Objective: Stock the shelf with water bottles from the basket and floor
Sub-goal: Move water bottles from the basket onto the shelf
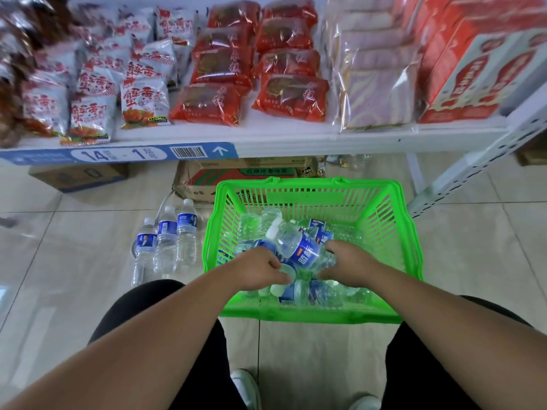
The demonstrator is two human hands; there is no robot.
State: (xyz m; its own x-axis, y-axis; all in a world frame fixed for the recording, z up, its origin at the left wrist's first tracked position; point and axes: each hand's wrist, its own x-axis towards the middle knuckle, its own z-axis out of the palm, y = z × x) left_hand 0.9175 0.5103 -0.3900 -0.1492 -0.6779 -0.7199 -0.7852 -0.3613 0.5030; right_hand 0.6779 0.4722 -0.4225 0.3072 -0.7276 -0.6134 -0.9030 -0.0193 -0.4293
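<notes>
Glossy pale floor tiles (74,247), dark grout lines; cardboard boxes (80,176) under white shelf (325,140); bright reflection left.

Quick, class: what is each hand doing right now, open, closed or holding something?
Left hand: curled round a half-hidden bottle in the green basket.
Right hand: grips the blue-labelled bottle.

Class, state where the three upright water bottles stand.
Head view: the three bottles stand in a row on the floor, just left of the green basket.

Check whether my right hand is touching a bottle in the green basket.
Touching. The head view shows the right hand curled round a blue-labelled bottle inside the basket.
</notes>
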